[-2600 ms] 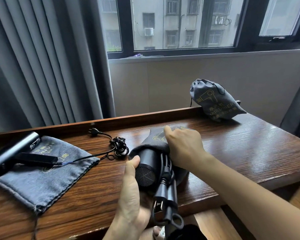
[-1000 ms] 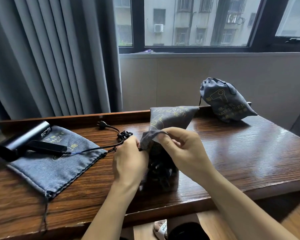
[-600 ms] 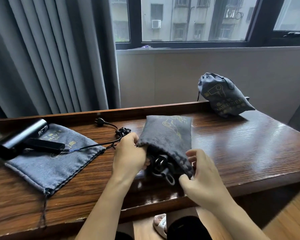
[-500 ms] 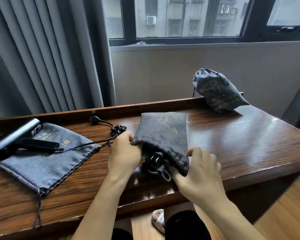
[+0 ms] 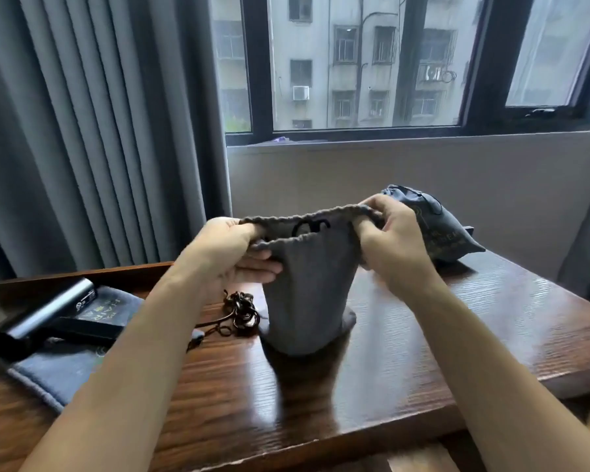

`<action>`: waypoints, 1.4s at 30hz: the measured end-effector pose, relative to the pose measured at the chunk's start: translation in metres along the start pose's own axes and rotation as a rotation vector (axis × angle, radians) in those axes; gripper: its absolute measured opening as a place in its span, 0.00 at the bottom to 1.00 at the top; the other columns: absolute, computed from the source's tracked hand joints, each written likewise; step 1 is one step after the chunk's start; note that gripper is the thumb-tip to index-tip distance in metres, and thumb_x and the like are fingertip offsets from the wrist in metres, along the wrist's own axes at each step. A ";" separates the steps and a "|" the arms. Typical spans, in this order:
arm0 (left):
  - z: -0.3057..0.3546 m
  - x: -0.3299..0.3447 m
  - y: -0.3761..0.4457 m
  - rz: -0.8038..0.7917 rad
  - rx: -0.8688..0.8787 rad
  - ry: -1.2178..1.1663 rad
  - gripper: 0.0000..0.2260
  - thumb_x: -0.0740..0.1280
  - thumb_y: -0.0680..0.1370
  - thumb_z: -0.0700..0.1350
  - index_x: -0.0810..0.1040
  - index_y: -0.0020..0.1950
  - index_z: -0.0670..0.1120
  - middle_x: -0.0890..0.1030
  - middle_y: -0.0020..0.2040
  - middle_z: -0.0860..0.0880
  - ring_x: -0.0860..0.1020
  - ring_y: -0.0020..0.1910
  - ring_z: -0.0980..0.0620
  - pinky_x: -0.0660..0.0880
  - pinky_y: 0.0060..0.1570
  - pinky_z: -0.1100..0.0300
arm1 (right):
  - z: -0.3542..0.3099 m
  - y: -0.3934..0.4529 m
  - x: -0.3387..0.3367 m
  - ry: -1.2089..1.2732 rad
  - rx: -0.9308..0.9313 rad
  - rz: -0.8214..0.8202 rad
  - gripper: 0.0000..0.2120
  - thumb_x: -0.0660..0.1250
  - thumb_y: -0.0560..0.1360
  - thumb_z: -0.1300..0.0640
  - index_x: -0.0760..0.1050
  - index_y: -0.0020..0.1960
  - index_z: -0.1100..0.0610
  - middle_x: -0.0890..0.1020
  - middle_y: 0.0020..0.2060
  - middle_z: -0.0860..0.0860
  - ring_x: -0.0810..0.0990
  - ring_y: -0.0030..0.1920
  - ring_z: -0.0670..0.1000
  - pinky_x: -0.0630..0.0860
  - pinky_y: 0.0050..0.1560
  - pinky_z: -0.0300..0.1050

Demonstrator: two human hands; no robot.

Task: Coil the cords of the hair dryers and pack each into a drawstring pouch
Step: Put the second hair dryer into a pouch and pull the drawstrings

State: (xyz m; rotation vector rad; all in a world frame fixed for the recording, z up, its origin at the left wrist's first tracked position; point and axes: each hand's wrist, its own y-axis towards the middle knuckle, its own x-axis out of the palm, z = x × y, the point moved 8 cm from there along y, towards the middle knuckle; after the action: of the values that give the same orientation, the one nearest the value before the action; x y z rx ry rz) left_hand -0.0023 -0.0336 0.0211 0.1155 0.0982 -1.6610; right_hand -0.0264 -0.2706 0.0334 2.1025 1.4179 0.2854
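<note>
Soft grey daylight comes in through the window [image 5: 361, 63] ahead of me, bright outside but dim in the room, and it lays a pale glare across the glossy table [image 5: 457, 335], with a dark shadow under the pouch [image 5: 307, 287] I hold up. My forearms and the near table edge look smeared with motion blur. The curtain [image 5: 92, 131] folds and window frame bow outward at the edges from the wide lens.

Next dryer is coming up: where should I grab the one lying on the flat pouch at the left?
Grip the hair dryer by its slim black handle, coming from above. The handle lies flat on the flat pouch, pointing right toward you, while the barrel looks thicker.
</note>
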 end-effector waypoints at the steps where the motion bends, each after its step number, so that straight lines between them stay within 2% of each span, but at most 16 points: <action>1: 0.016 -0.007 0.005 0.011 0.011 0.018 0.09 0.64 0.84 0.41 0.78 0.46 0.42 0.78 0.25 0.47 0.85 0.28 0.45 0.83 0.28 0.53 | -0.011 0.017 0.000 -0.001 -0.028 0.004 0.08 0.65 0.80 0.63 0.76 0.42 0.58 0.74 0.27 0.48 0.70 0.28 0.48 0.67 0.29 0.43; 4: 0.051 -0.020 0.012 0.028 0.024 0.141 0.07 0.67 0.82 0.44 0.79 0.47 0.43 0.76 0.25 0.48 0.85 0.28 0.45 0.80 0.25 0.58 | -0.031 0.050 0.008 -0.011 -0.081 -0.013 0.07 0.67 0.79 0.57 0.78 0.42 0.55 0.76 0.27 0.49 0.73 0.28 0.50 0.72 0.30 0.48; 6: 0.064 -0.029 0.016 0.056 0.035 0.193 0.08 0.67 0.82 0.45 0.80 0.46 0.42 0.76 0.25 0.48 0.84 0.28 0.46 0.80 0.26 0.58 | -0.039 0.058 0.011 0.004 -0.101 -0.010 0.06 0.67 0.80 0.58 0.79 0.44 0.55 0.79 0.29 0.55 0.75 0.28 0.52 0.75 0.29 0.51; 10: 0.080 -0.045 0.018 0.087 0.064 0.298 0.09 0.68 0.81 0.45 0.81 0.45 0.41 0.75 0.25 0.46 0.81 0.27 0.46 0.81 0.29 0.56 | -0.049 0.065 0.007 0.134 -0.042 -0.057 0.03 0.71 0.79 0.63 0.79 0.48 0.62 0.82 0.34 0.58 0.76 0.26 0.57 0.75 0.26 0.48; 13: 0.081 -0.053 0.021 0.091 0.042 0.408 0.10 0.67 0.81 0.45 0.77 0.41 0.42 0.74 0.24 0.46 0.82 0.27 0.45 0.82 0.31 0.55 | -0.043 0.068 0.009 0.158 0.031 -0.112 0.05 0.73 0.78 0.63 0.78 0.47 0.63 0.81 0.34 0.59 0.73 0.22 0.53 0.72 0.23 0.45; 17: 0.077 -0.056 0.021 0.068 0.006 0.500 0.12 0.65 0.81 0.44 0.74 0.38 0.43 0.75 0.24 0.46 0.84 0.28 0.45 0.82 0.31 0.56 | -0.029 0.070 0.017 0.105 0.112 -0.206 0.06 0.71 0.80 0.60 0.80 0.44 0.58 0.77 0.33 0.58 0.68 0.23 0.52 0.63 0.21 0.40; 20: 0.073 -0.054 0.022 0.025 -0.005 0.499 0.13 0.67 0.81 0.45 0.75 0.37 0.43 0.80 0.28 0.44 0.86 0.33 0.44 0.84 0.37 0.53 | -0.019 0.069 0.021 0.106 0.210 -0.265 0.09 0.68 0.83 0.55 0.80 0.45 0.55 0.76 0.31 0.52 0.67 0.21 0.49 0.61 0.22 0.38; 23: 0.069 -0.052 0.023 -0.026 -0.007 0.448 0.13 0.69 0.81 0.47 0.78 0.40 0.42 0.83 0.32 0.43 0.86 0.36 0.44 0.85 0.42 0.51 | -0.015 0.068 0.028 0.217 0.301 -0.297 0.10 0.66 0.84 0.54 0.78 0.44 0.54 0.78 0.35 0.51 0.71 0.22 0.48 0.64 0.22 0.37; 27: 0.067 -0.053 0.019 -0.065 0.017 0.414 0.14 0.69 0.81 0.48 0.80 0.40 0.41 0.84 0.34 0.42 0.86 0.36 0.43 0.85 0.40 0.51 | -0.013 0.063 0.036 0.346 0.326 -0.319 0.10 0.67 0.83 0.55 0.76 0.43 0.57 0.78 0.37 0.56 0.75 0.24 0.49 0.70 0.22 0.39; 30: 0.066 -0.055 0.017 -0.033 0.041 0.448 0.14 0.68 0.82 0.46 0.81 0.42 0.38 0.85 0.35 0.41 0.86 0.35 0.43 0.85 0.36 0.53 | -0.018 0.062 0.035 0.308 0.261 -0.276 0.04 0.68 0.82 0.60 0.74 0.50 0.59 0.78 0.42 0.59 0.78 0.26 0.51 0.72 0.22 0.42; 31: 0.067 -0.056 0.017 -0.005 0.056 0.469 0.14 0.67 0.82 0.46 0.83 0.43 0.37 0.85 0.35 0.41 0.86 0.35 0.43 0.85 0.36 0.52 | -0.020 0.062 0.033 0.287 0.231 -0.256 0.05 0.68 0.82 0.63 0.72 0.53 0.58 0.78 0.44 0.60 0.80 0.28 0.53 0.74 0.23 0.43; 34: 0.076 -0.055 0.016 0.077 0.152 0.542 0.08 0.68 0.82 0.42 0.83 0.46 0.39 0.86 0.37 0.41 0.86 0.36 0.45 0.86 0.37 0.50 | -0.032 0.059 0.034 0.196 0.077 -0.300 0.14 0.64 0.79 0.74 0.69 0.50 0.56 0.77 0.45 0.62 0.84 0.37 0.61 0.82 0.31 0.55; 36: 0.085 -0.052 0.013 0.123 0.290 0.567 0.02 0.69 0.80 0.38 0.78 0.49 0.44 0.85 0.40 0.40 0.86 0.35 0.46 0.86 0.37 0.49 | -0.038 0.054 0.036 0.069 -0.027 -0.336 0.17 0.60 0.76 0.78 0.73 0.42 0.57 0.79 0.41 0.60 0.82 0.34 0.60 0.80 0.35 0.61; 38: 0.093 -0.044 0.008 0.090 0.471 0.637 0.09 0.69 0.80 0.36 0.73 0.52 0.49 0.83 0.43 0.42 0.85 0.34 0.45 0.85 0.36 0.50 | -0.039 0.050 0.039 -0.030 -0.046 -0.343 0.21 0.58 0.75 0.77 0.80 0.37 0.57 0.83 0.37 0.57 0.81 0.34 0.54 0.79 0.38 0.59; 40: 0.095 -0.029 0.001 -0.004 0.626 0.836 0.11 0.65 0.82 0.38 0.71 0.53 0.56 0.81 0.45 0.45 0.82 0.37 0.43 0.83 0.37 0.49 | -0.039 0.046 0.040 -0.119 -0.041 -0.340 0.24 0.58 0.75 0.74 0.87 0.39 0.53 0.86 0.41 0.51 0.84 0.40 0.52 0.82 0.44 0.57; 42: 0.090 -0.017 -0.004 -0.049 0.709 1.095 0.12 0.61 0.84 0.41 0.74 0.54 0.60 0.78 0.49 0.50 0.79 0.43 0.44 0.80 0.45 0.48 | -0.042 0.043 0.039 -0.287 -0.095 -0.339 0.24 0.60 0.74 0.72 0.89 0.44 0.49 0.84 0.45 0.46 0.84 0.48 0.49 0.82 0.51 0.49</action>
State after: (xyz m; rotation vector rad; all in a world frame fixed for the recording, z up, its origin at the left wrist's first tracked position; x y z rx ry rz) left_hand -0.0060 -0.0284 0.1129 1.5554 0.3289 -1.4394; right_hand 0.0028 -0.2324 0.0863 1.7098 1.5184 -0.0795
